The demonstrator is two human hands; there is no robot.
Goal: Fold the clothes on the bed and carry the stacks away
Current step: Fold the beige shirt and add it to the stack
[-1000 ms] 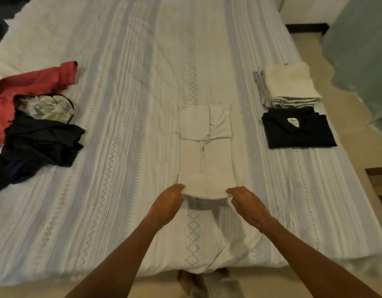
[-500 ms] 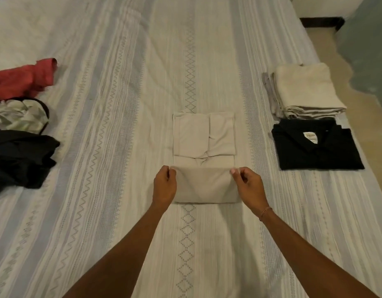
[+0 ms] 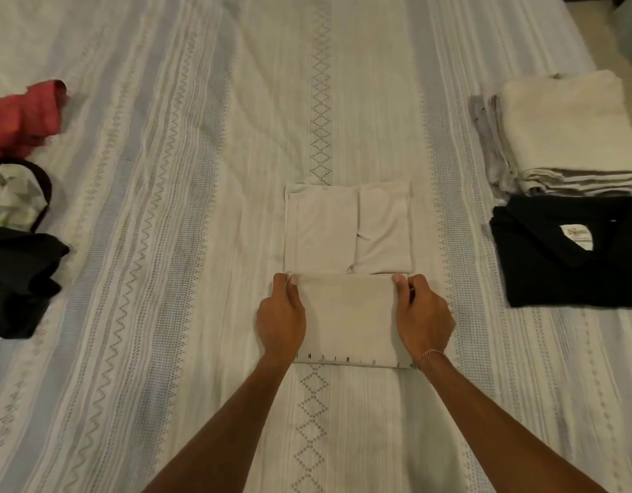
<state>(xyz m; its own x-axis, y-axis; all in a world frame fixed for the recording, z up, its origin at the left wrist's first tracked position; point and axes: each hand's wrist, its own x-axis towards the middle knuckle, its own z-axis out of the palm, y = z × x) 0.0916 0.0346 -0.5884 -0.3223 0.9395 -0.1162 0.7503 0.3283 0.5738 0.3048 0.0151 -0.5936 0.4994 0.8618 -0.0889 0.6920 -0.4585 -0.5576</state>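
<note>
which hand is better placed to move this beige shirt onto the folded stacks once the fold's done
Right. The right hand grips the beige shirt's right corner, on the side of the black shirt and folded stack.

striped bed (image 3: 165, 243), beige garment (image 3: 346, 243), folded stacks (image 3: 563, 137)

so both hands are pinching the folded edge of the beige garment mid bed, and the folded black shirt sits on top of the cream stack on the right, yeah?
Not quite. The head view shows the left hand and right hand pinching the folded edge of the beige garment, but the folded black shirt lies flat on the bed, nearer the person than the cream stack, not on top of it.
</note>
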